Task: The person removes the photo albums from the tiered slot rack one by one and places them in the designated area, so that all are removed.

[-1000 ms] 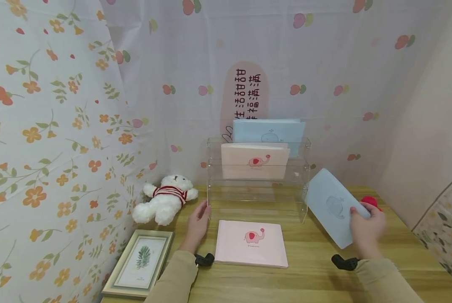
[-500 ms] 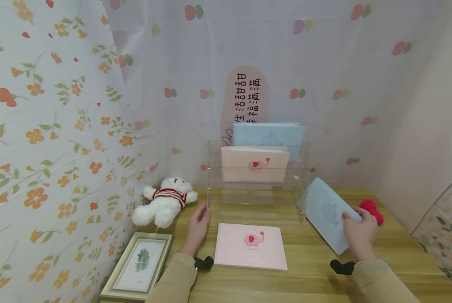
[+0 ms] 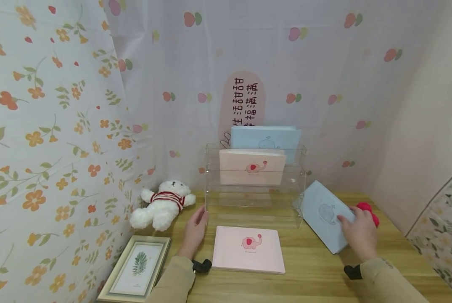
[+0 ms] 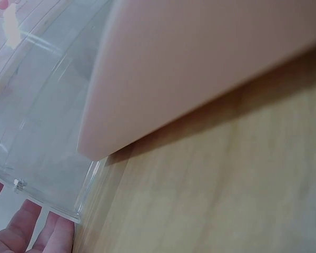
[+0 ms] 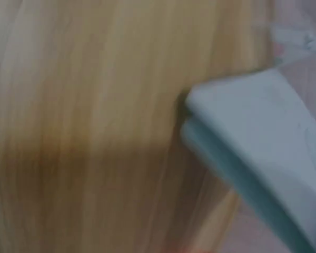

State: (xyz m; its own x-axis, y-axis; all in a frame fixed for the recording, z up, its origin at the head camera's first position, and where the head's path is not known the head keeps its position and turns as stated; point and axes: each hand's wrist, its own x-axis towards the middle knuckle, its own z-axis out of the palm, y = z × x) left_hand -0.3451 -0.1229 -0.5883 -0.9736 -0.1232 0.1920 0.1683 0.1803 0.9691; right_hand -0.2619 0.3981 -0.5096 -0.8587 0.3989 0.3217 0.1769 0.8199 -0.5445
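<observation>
A clear acrylic tiered rack (image 3: 254,198) stands on the table. My left hand (image 3: 195,231) is at its front left edge, with fingers (image 4: 26,221) curled at the clear panel in the left wrist view. A pale blue booklet with a whale drawing (image 3: 324,214) leans diagonally by the rack's right side. My right hand (image 3: 360,231) grips its right edge, thumb on the cover. The right wrist view shows the blue booklet (image 5: 263,132) blurred, close to the wood. A pink elephant booklet (image 3: 248,250) lies flat in front. Another pink booklet (image 3: 252,162) and a blue one (image 3: 265,134) stand in the upper tiers.
A white teddy bear (image 3: 165,204) in a striped top lies left of the rack. Nearer sits a picture frame (image 3: 136,267). A red object (image 3: 369,212) is partly hidden behind the right hand. Patterned cloth (image 3: 59,126) hangs around the wooden table (image 3: 309,280).
My right hand has lowered the blue booklet slightly and moved it left, closer to the rack's right side. The left hand stays at the rack's edge. The head view has shifted a little.
</observation>
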